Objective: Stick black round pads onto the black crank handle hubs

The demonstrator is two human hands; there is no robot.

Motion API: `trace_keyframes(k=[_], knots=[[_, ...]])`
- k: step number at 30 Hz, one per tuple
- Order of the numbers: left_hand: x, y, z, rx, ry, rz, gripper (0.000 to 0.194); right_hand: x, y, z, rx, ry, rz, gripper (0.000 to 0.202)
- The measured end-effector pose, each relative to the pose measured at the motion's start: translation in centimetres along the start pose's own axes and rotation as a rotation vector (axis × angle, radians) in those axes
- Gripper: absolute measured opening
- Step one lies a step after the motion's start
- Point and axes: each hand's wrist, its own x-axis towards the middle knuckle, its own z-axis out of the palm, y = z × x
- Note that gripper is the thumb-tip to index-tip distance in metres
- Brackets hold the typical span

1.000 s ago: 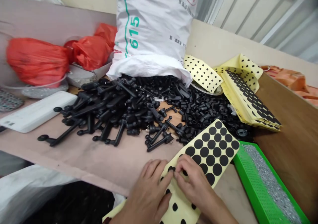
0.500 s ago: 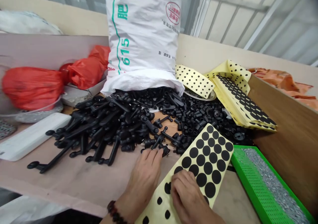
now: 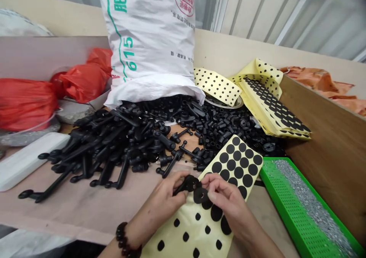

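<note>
My left hand [image 3: 162, 202], a beaded bracelet at its wrist, is closed on a small black plastic part [image 3: 190, 182], partly hidden by the fingers. Thumb and forefinger of my right hand [image 3: 225, 195] pinch a round black adhesive pad [image 3: 200, 195] with a hole in its middle, right beside that part. Beneath both hands lies a yellow backing sheet [image 3: 171, 246]. Its upper end carries rows of round black pads; the near end shows only small black dots. Just beyond my hands spreads a heap of black plastic arms [image 3: 114, 147] with knobbed ends.
A white woven sack [image 3: 151, 33] spills small black parts [image 3: 223, 130] at the back. To the right are a green tray [image 3: 281, 208] of small metal pieces and more yellow pad sheets [image 3: 274, 113]. Red bags [image 3: 25, 103] and a white box [image 3: 31, 160] stand left.
My left hand has picked up a black part from the heap's edge and drawn it nearer. My right hand has lifted a pad off the sheet and brought it to the part.
</note>
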Motion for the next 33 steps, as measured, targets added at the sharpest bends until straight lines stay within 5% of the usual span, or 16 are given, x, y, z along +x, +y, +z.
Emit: trace_keyframes(k=[5,13,33], knots=[[-0.8,0.2,0.6,-0.287,-0.085,-0.16,0.051,0.4,-0.3,0.4,0.026,0.012,0.043,0.017],[-1.6,1.4,0.7,-0.337,-0.023,-0.253,0.053,0.1,-0.1,0.2,0.014,0.034,0.062,0.02],[-2.7,1.6,0.4,-0.29,-0.122,-0.169,0.044,0.0,0.1,0.5,-0.125,0.005,0.063,0.016]])
